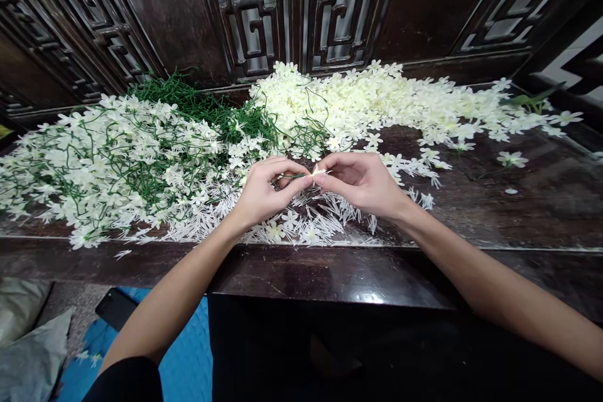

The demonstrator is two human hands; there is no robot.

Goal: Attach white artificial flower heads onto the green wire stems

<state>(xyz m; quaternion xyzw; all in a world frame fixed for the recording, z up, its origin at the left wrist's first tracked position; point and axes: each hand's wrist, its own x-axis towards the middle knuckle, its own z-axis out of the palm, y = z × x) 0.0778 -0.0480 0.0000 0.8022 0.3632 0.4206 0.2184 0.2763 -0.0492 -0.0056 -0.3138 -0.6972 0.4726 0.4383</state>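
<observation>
Black sleeve [125,383]: sat behind the left hand, around that upper arm.
Left hand [266,191]: pinched a green stem [294,175] between thumb and fingers.
Right hand [365,185]: pinched the flower end, fingertips right beside the left's.
White artificial flower [318,173]: showed between both sets of fingertips.
Stemmed blossoms [108,151]: lay heaped left of the left hand.
Loose blossoms [358,100]: spread beyond the right hand.
White filaments [202,217]: littered the dark wooden surface [541,213] beneath both hands.

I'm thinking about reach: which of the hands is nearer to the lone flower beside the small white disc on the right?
Right. The right hand is to the left of the lone flower; the left hand is farther left, beyond the right one.
</observation>
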